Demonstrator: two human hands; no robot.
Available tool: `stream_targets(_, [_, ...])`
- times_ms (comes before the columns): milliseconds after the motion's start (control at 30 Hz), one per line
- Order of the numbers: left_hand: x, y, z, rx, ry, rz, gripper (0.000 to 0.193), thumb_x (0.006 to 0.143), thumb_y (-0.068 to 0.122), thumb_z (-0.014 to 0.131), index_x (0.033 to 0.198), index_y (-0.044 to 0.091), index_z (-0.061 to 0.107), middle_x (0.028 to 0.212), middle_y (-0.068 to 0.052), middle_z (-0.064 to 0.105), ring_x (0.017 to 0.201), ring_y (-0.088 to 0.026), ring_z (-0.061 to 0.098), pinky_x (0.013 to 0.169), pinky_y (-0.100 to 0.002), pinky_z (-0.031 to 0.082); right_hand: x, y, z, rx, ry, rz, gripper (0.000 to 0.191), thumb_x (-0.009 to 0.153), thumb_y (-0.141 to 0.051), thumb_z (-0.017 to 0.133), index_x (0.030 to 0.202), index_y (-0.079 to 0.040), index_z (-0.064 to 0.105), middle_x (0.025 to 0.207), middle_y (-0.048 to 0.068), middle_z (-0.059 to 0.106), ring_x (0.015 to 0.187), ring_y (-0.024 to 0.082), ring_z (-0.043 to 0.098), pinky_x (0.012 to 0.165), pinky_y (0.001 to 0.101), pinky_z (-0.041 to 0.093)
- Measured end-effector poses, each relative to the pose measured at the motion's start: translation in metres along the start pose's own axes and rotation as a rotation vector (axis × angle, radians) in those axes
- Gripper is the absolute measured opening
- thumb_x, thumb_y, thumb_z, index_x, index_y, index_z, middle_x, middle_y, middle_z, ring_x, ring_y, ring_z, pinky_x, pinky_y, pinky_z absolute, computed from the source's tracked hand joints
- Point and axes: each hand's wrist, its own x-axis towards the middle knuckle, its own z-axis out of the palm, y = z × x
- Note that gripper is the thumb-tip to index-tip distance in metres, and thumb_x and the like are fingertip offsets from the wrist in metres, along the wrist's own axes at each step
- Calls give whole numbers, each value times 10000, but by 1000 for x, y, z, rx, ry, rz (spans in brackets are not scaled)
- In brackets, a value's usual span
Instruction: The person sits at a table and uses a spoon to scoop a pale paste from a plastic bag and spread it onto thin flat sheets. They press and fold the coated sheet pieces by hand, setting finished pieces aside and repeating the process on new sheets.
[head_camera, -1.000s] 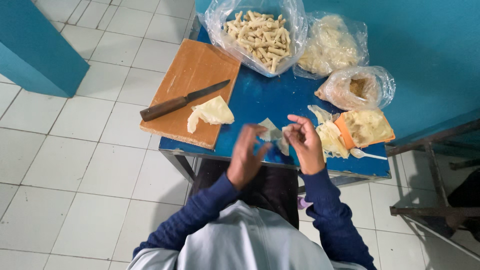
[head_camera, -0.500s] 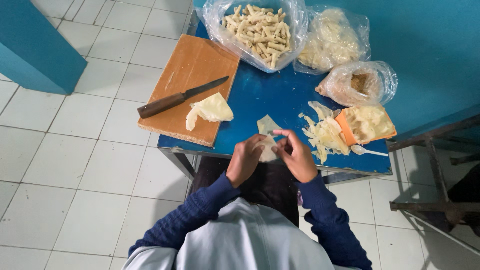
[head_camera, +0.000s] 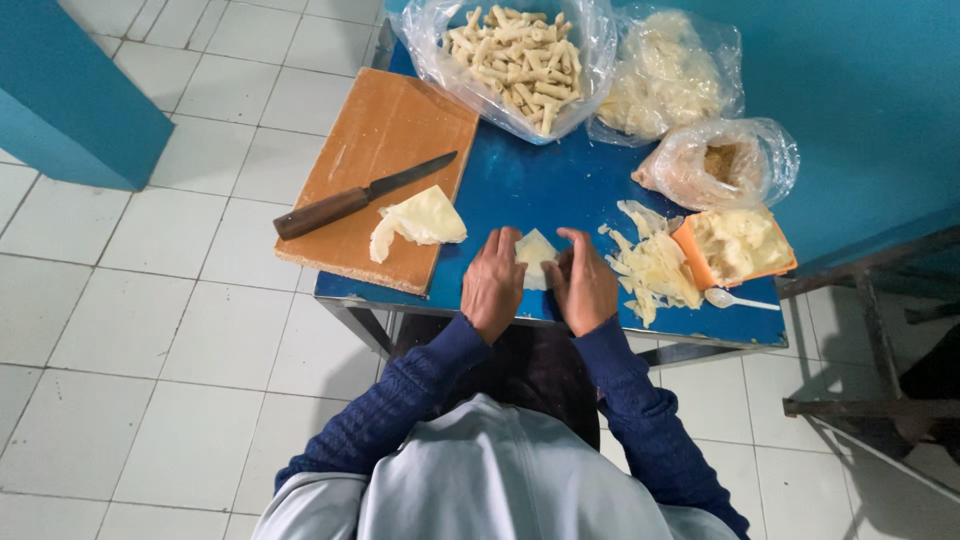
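The pale triangular wrapper (head_camera: 536, 252) lies on the blue worktop (head_camera: 520, 185) between the left hand (head_camera: 493, 283) and right hand (head_camera: 585, 287); both pinch its edges.

Hands (head_camera: 540, 285) + wrapper (head_camera: 536, 252) now on table (head_camera: 520, 185)

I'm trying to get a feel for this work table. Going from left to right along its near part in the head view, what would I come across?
Knife on the wooden cutting board → pale wrapper piece → left hand → right hand → heap of pale strips → orange tray.
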Motion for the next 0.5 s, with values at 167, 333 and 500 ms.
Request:
stream_targets(167, [-2,5,-1,54,8,31,207,877,5,669,1080,45,658,1005,-154,536,924,-375,625,740,-476,511,16,25,-40,-23,221,-213,306,920,-16,717,1207,-114,671,993,63,710,987,293,657,903,425,505])
stream_targets(333, [-3,3,-3,56,-10,39,187,856,12,672,1044,12,672,1012,-168,525,945,-383,604,758,-486,502,16,93,-142,-445,276,-7,244,952,-54,732,1126,-215,792,1086,78,566,1054,309,536,932,471,428])
stream_targets(500, [-3,3,-2,52,-29,8,180,859,16,669,1038,13,680,1020,-163,527,964,-375,604,778,-486,499,-9,124,-132,-604,146,84,203,877,-250,850,1075,-234,806,1160,66,538,1076,337,465,884,508,382])
